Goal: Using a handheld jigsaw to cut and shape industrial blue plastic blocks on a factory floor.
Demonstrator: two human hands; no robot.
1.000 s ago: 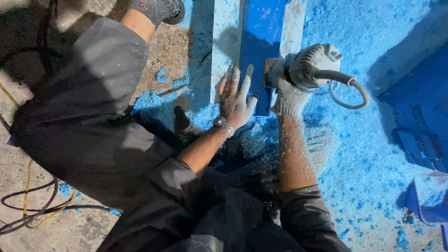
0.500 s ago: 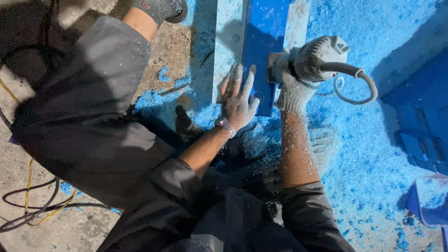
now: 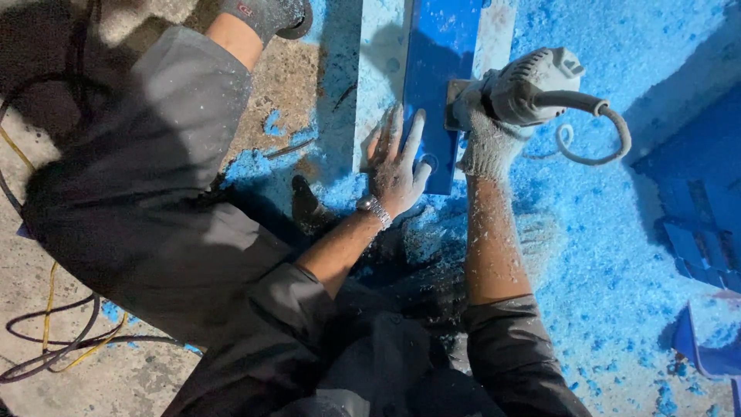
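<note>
My left hand point(image 3: 395, 166) lies flat, fingers spread, pressing down the near end of the blue board point(image 3: 440, 85). My gloved right hand point(image 3: 486, 143) is clamped around the grey power tool point(image 3: 532, 89), held against the board's right edge. Judging by the pale dust on the board's borders and the thick blue shavings point(image 3: 610, 255) around, much cutting is done; the centre strip remains solid blue. The floor point(image 3: 100, 378) is dusty concrete, with cables point(image 3: 54, 347) at left.
</note>
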